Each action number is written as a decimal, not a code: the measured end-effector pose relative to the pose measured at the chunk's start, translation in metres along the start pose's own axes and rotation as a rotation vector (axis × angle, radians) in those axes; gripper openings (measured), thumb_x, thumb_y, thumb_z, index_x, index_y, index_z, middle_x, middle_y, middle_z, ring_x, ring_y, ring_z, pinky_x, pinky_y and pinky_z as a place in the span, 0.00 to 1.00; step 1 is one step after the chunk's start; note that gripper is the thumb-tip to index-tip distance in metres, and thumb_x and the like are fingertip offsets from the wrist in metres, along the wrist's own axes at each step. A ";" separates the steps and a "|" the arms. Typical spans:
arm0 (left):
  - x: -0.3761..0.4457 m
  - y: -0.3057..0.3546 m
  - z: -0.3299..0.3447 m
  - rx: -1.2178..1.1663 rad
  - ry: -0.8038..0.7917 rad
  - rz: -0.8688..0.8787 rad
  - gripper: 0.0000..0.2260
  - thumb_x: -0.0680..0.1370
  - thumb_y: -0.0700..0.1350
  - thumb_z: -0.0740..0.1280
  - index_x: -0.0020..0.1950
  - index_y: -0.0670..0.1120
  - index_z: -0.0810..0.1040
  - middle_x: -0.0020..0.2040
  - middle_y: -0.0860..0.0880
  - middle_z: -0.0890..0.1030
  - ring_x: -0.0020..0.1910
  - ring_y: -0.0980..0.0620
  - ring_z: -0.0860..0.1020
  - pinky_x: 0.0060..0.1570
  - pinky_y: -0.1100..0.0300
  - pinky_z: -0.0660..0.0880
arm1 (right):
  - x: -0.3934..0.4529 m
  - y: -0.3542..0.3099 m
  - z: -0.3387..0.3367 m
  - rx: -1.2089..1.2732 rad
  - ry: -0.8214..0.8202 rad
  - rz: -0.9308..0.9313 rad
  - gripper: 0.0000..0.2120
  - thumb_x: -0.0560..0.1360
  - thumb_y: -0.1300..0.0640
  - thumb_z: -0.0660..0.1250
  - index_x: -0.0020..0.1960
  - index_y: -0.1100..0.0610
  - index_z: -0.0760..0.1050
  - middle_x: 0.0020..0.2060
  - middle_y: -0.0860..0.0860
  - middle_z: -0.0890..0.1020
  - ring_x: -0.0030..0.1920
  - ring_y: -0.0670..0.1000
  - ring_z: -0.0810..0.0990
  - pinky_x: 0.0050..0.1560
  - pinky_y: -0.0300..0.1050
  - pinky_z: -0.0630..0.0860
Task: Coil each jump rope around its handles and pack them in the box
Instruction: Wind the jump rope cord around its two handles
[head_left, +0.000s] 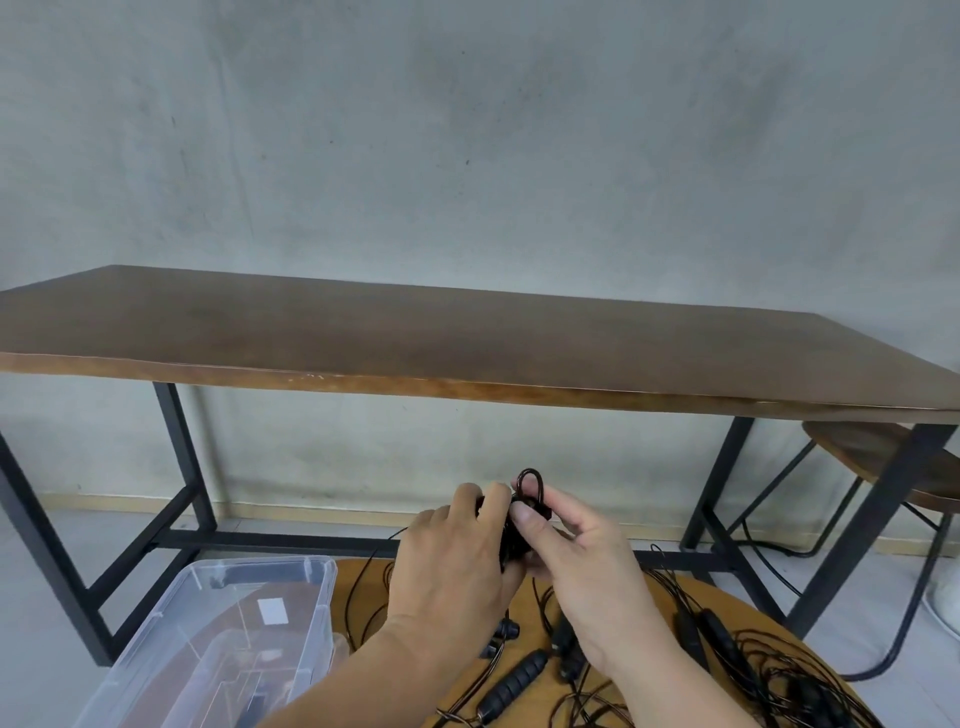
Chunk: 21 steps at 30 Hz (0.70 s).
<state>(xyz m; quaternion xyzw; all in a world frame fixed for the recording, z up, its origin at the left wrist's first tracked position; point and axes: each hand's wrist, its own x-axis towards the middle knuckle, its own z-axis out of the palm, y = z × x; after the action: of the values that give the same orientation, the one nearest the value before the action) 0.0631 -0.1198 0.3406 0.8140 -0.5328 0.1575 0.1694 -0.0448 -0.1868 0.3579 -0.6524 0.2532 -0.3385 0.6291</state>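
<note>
My left hand (457, 556) grips the black handles of a jump rope (511, 540) held up above a round wooden table (654, 587). My right hand (571, 545) pinches the thin black cord, and a small loop of it (530, 480) stands up above my fingers. Cord is wound round the handles between both hands. Several more black jump ropes (727, 660) lie tangled on the table below, with ribbed handles (514, 683) near the front. A clear plastic box (291, 577) sits at the lower left with its lid lying inside.
A long dark wooden desk (467, 343) on black metal legs stands in front of a grey wall. A round wooden stool (893, 462) is tucked under its right end. A black cable (779, 566) runs across the grey floor at the right.
</note>
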 end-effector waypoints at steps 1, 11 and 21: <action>-0.001 -0.001 0.001 -0.013 -0.007 0.002 0.17 0.80 0.60 0.58 0.65 0.55 0.60 0.58 0.55 0.72 0.50 0.53 0.77 0.50 0.61 0.71 | 0.001 0.001 0.000 0.047 0.025 0.019 0.14 0.77 0.59 0.68 0.45 0.40 0.84 0.44 0.42 0.86 0.49 0.42 0.84 0.44 0.38 0.81; 0.014 -0.029 -0.010 -0.746 -0.419 -0.176 0.33 0.69 0.59 0.76 0.71 0.53 0.70 0.62 0.52 0.76 0.60 0.55 0.74 0.64 0.52 0.73 | 0.000 0.004 -0.003 0.131 0.042 -0.010 0.16 0.77 0.62 0.68 0.41 0.42 0.86 0.46 0.50 0.87 0.49 0.49 0.86 0.44 0.42 0.82; 0.015 -0.027 -0.001 -0.613 -0.454 -0.214 0.23 0.67 0.59 0.74 0.57 0.58 0.68 0.45 0.55 0.80 0.45 0.54 0.80 0.46 0.55 0.77 | 0.004 0.021 -0.003 -0.080 0.051 -0.053 0.09 0.78 0.54 0.68 0.52 0.42 0.84 0.59 0.42 0.82 0.61 0.43 0.79 0.58 0.41 0.79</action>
<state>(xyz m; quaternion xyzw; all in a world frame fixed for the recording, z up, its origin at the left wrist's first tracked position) 0.0937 -0.1213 0.3456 0.7908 -0.4910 -0.2114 0.2980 -0.0426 -0.1938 0.3374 -0.6746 0.2651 -0.3611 0.5867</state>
